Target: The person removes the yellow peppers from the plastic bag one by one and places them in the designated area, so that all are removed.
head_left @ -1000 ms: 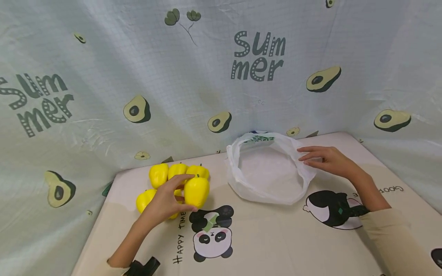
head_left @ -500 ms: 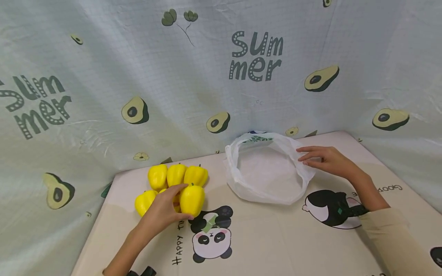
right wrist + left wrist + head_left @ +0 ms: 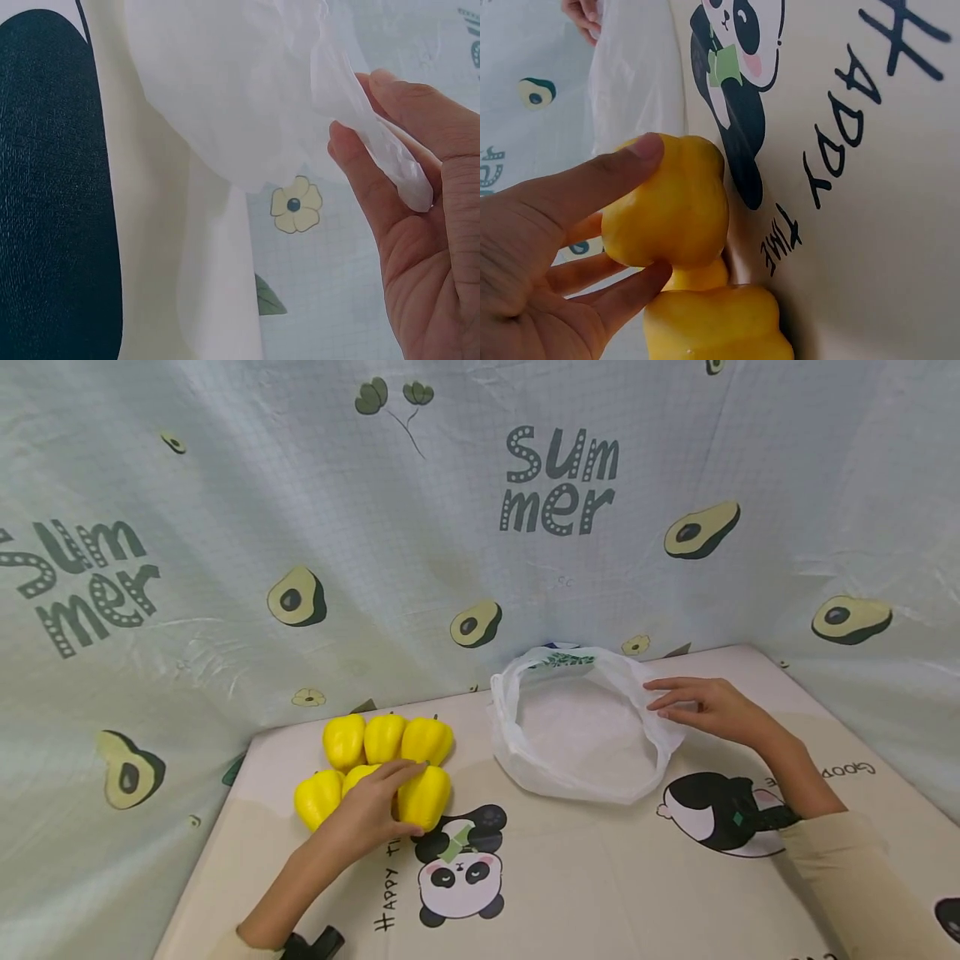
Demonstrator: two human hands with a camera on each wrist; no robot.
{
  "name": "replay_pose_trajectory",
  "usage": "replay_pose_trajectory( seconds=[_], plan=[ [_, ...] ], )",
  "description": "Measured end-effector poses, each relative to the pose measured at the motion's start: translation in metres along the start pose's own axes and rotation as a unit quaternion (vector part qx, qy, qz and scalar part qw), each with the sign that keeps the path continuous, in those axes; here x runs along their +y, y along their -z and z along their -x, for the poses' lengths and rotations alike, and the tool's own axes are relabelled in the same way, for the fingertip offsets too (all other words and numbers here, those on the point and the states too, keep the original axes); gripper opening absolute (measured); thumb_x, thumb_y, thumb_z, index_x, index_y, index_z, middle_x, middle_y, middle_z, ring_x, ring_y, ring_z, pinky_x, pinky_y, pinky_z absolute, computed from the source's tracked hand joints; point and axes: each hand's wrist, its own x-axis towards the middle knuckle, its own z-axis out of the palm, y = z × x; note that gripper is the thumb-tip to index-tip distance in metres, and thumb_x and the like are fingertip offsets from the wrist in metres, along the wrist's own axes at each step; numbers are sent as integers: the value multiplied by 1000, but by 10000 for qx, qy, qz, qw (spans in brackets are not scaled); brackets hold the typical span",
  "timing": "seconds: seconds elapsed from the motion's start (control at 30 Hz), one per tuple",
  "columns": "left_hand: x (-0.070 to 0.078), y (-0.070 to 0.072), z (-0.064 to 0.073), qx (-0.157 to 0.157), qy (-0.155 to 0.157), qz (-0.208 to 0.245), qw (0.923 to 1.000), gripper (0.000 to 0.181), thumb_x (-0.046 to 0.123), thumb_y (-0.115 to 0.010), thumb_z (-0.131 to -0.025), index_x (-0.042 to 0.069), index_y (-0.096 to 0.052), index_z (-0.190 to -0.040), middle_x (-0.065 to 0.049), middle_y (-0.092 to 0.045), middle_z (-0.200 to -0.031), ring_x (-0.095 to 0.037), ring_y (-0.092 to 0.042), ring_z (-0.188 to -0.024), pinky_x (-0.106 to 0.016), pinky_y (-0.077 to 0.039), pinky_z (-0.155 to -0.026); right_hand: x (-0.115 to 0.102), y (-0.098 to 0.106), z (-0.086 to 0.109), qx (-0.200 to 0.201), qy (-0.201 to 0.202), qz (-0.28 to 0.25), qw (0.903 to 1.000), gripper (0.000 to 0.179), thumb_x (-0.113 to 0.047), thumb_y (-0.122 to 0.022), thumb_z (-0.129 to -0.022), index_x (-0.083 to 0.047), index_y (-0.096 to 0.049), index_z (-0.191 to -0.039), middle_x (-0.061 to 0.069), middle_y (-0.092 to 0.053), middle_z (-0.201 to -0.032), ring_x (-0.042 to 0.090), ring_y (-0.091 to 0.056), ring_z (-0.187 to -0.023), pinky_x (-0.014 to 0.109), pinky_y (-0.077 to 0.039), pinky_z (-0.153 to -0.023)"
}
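Observation:
My left hand [image 3: 367, 810] grips a yellow bell pepper [image 3: 424, 798] at the right end of the front row. In the left wrist view, thumb and fingers lie round this pepper [image 3: 671, 202], with another pepper [image 3: 716, 322] close by. More yellow peppers [image 3: 343, 742] sit behind and to the left, partly covered by the hand. My right hand [image 3: 708, 706] holds the right rim of a white plastic bag [image 3: 570, 787], which stands with its mouth wide. In the right wrist view, the bag's folded edge [image 3: 390, 154] runs between the thumb and fingers of that hand [image 3: 427, 247].
The table's light cover [image 3: 570, 885] carries a printed panda [image 3: 461, 885] and lettering. A patterned curtain [image 3: 390, 543] hangs right behind the bag and peppers. Under my left wrist, a black object [image 3: 315, 943] shows at the lower edge.
My left hand has brought the pepper down and nearer to me, into line with the front row. My right hand and the bag have stayed in place.

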Motion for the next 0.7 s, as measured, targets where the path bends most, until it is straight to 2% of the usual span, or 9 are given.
replay_pose_trajectory(
  seconds=[0.17, 0.37, 0.47, 0.6, 0.7],
  plan=[
    [-1, -3, -10, 14, -135, -164, 9998, 82, 17, -95, -69, 3, -58, -140, -15, -55, -142, -35, -54, -129, -50, -47, -108, 1, 1, 1, 56, 61, -48, 10000, 26, 2, -78, -82, -13, -81, -103, 14, -71, -125, 21, -66, -104, 16, -47, -63],
    [-3, -1, -13, -180, -28, -313, 9993, 83, 20, -94, -71, 1, -55, -141, -16, -55, -143, -36, -51, -133, -51, -44, -110, 0, 1, 1, -34, -8, -39, 10000, 25, -2, -79, -84, -15, -81, -105, 12, -70, -127, 27, -66, -106, 16, -47, -65],
    [-7, 2, -13, -281, -140, -477, 9984, 82, 22, -93, -74, 1, -53, -143, -17, -54, -145, -38, -47, -137, -53, -42, -112, 0, 2, 2, -35, -58, -13, 10000, 25, -2, -79, -84, -16, -81, -104, 11, -70, -127, 29, -66, -108, 15, -47, -67],
    [-11, 5, -9, -355, -317, -841, 9953, 83, 28, -90, -77, 2, -51, -145, -17, -52, -148, -40, -38, -144, -56, -37, -115, -1, 3, 2, -174, -201, 56, 9996, 24, -5, -78, -86, -18, -81, -105, 9, -70, -129, 31, -65, -113, 9, -47, -78],
    [-14, 6, -6, -317, -485, -1077, 9925, 85, 31, -90, -78, 1, -50, -147, -16, -51, -149, -41, -37, -144, -56, -35, -116, -3, 3, 2, -296, -257, 175, 9991, 22, -9, -78, -88, -20, -81, -107, 8, -69, -131, 32, -63, -118, 6, -44, -87]
  ],
)
